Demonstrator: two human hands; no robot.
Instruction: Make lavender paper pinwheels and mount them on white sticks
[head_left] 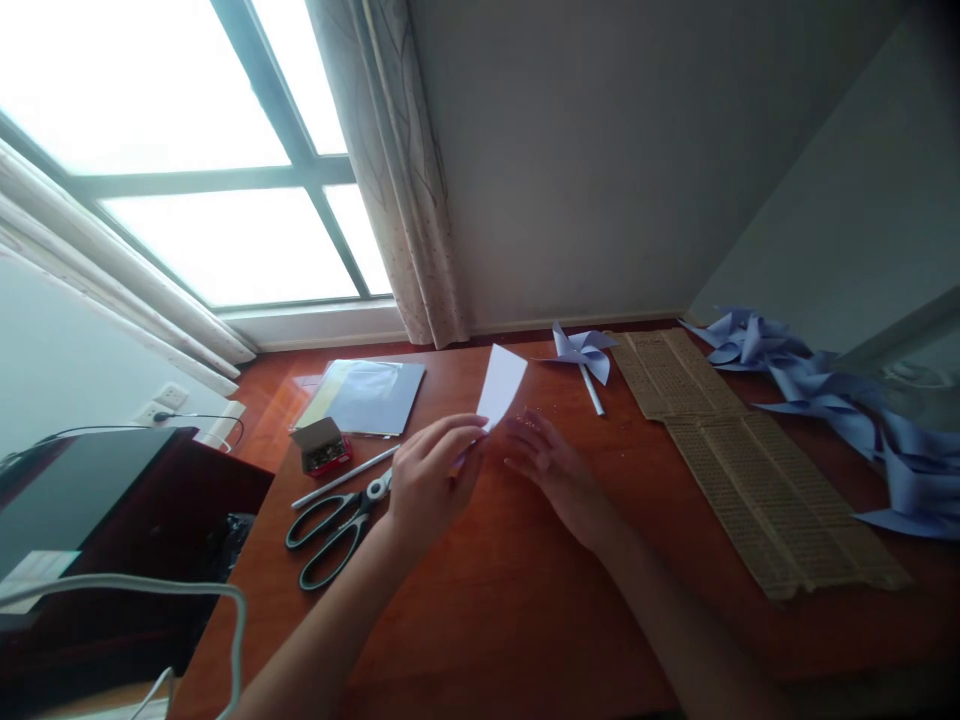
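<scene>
My left hand (435, 465) pinches a pale sheet of paper (502, 385) above the middle of the table. The paper is bent and its upper part fans up and to the right; its lower part is mostly hidden by my fingers. Just right of it is my right hand (551, 465), fingers spread and apart from one another, with nothing visible in them. Left of my left hand lie scissors (330, 540) with dark handles and a thin white paper stick (337, 480). A paper pinwheel (581, 350) on a white stick lies beyond my right hand.
A small open red box (328, 455) stands near the left edge, by a stack of paper sheets (367, 395). Brown corrugated cardboard (765, 490) lies at the right, with several pale blue pinwheels (840, 395) beyond it. Small specks dot the wooden table (487, 640).
</scene>
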